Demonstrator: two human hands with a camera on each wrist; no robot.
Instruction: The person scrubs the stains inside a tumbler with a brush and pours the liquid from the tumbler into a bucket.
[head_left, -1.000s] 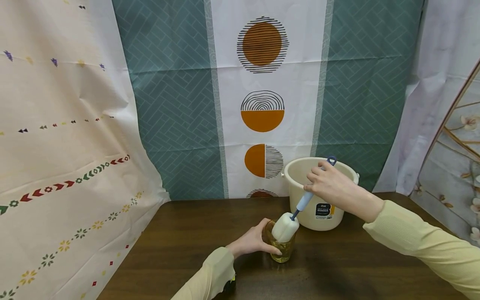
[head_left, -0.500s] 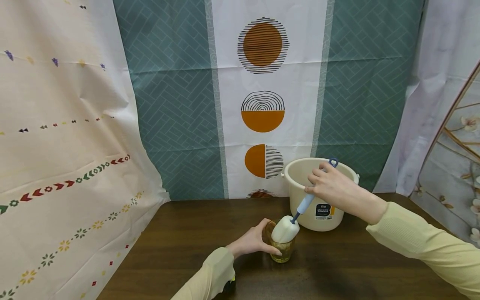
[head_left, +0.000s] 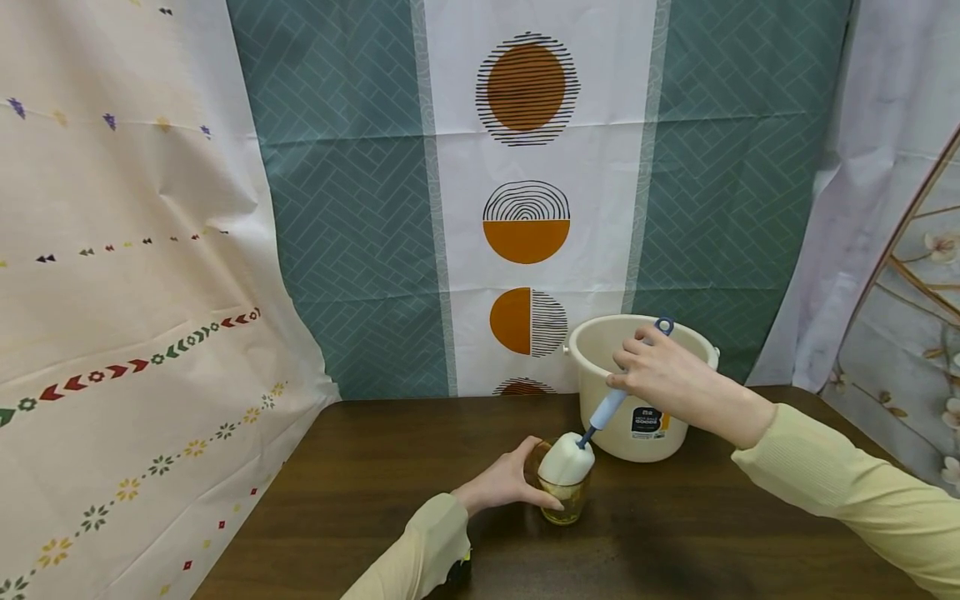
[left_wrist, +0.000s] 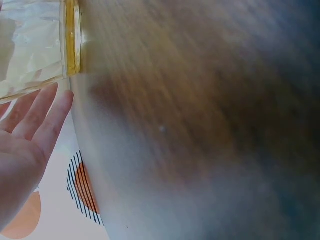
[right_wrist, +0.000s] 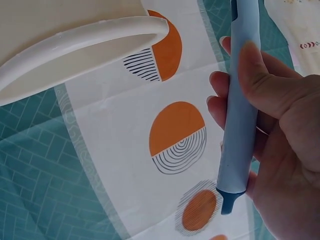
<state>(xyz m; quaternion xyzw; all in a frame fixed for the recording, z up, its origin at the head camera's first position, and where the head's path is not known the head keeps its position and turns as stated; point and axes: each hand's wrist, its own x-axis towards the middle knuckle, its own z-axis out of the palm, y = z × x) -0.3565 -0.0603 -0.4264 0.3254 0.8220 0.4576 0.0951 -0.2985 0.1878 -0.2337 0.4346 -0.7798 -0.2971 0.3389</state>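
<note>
An amber ribbed drinking glass (head_left: 564, 510) stands on the table, slightly right of centre in the head view. My left hand (head_left: 508, 483) grips it from the left, thumb in front and fingers around the far side. In the left wrist view the glass (left_wrist: 32, 50) lies along the fingers (left_wrist: 37, 112). The white sponge head (head_left: 566, 460) of a cup brush sits tilted inside the glass mouth, its lower part seen through the glass. My right hand (head_left: 663, 371) holds the blue handle (head_left: 606, 410) from above. The right wrist view shows thumb and fingers wrapped round that handle (right_wrist: 239, 120).
A cream bucket (head_left: 626, 435) with a dark label stands close behind the glass, under my right hand. Patterned cloths (head_left: 352, 250) hang behind and at both sides of the brown wooden table (head_left: 390, 450). A small black object (head_left: 460, 572) shows beneath my left sleeve.
The sponge head has shifted slightly left and down within the glass, with small movements of my right hand on the handle. My left hand and the glass have stayed in place.
</note>
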